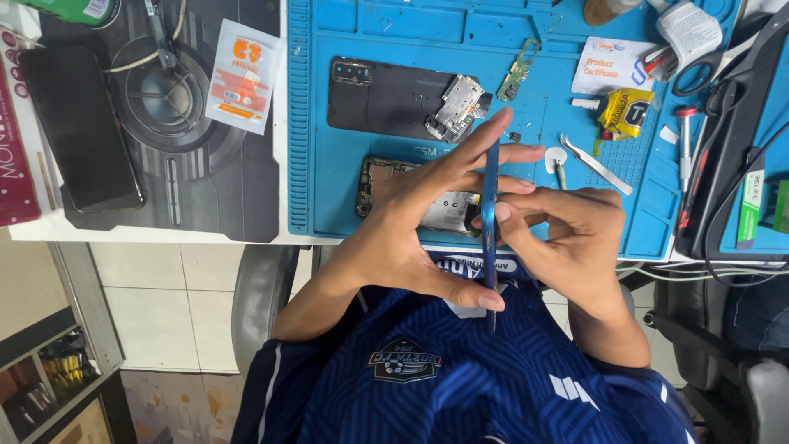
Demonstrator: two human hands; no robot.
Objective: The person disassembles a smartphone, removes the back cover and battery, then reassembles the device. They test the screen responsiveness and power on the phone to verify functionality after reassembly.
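My left hand (419,222) and my right hand (567,234) hold a thin blue phone frame (491,205) on edge between them, above the front of a blue work mat (345,197). The left fingers span its top and bottom. My right thumb and fingers pinch its middle. Under my hands lies an opened phone body (386,177) with its battery showing. Further back on the mat rests a black back cover (382,99) with a metal part (454,108) on it.
A small green circuit board (518,72), tweezers (598,166), a yellow packet (625,111), a white card (612,64) and scissors (699,72) lie on the mat's right. A dark phone (80,127) and a white sachet (243,76) sit on the left mat.
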